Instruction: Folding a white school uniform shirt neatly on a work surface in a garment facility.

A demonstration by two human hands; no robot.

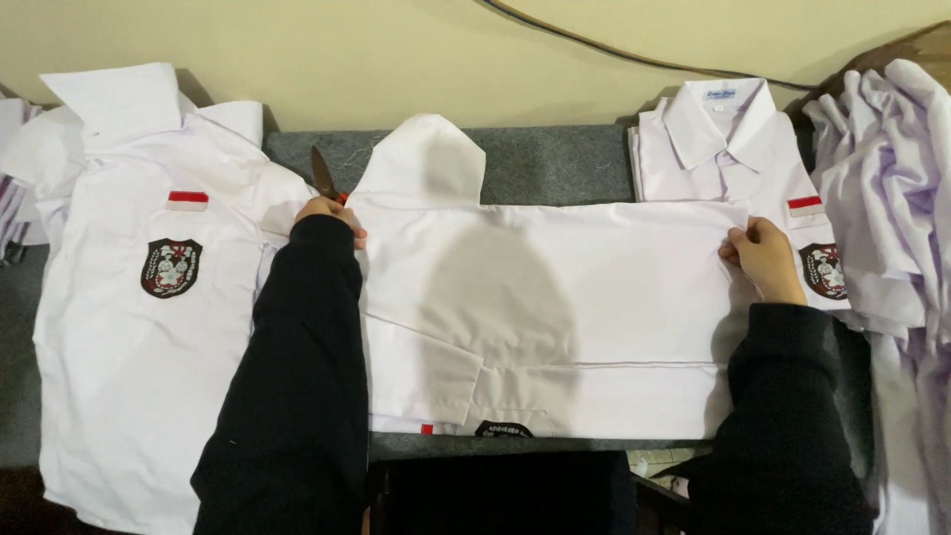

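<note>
A white shirt (pixel 555 307) lies face down across the grey table, partly folded, its collar (pixel 426 159) pointing away from me. My left hand (pixel 332 215) rests on the shirt's upper left corner and grips scissors (pixel 323 174) whose blades stick up past the fingers. My right hand (pixel 761 256) pinches the shirt's upper right edge. Both arms wear dark sleeves. A dark crest and a small red tag peek out at the shirt's near edge.
A white shirt with a red-white tag and a dark crest (pixel 170 267) lies spread at the left. A folded white shirt (pixel 728 139) sits at the back right. Crumpled white shirts (pixel 892 198) pile at the far right. A wall with a dark cable runs behind.
</note>
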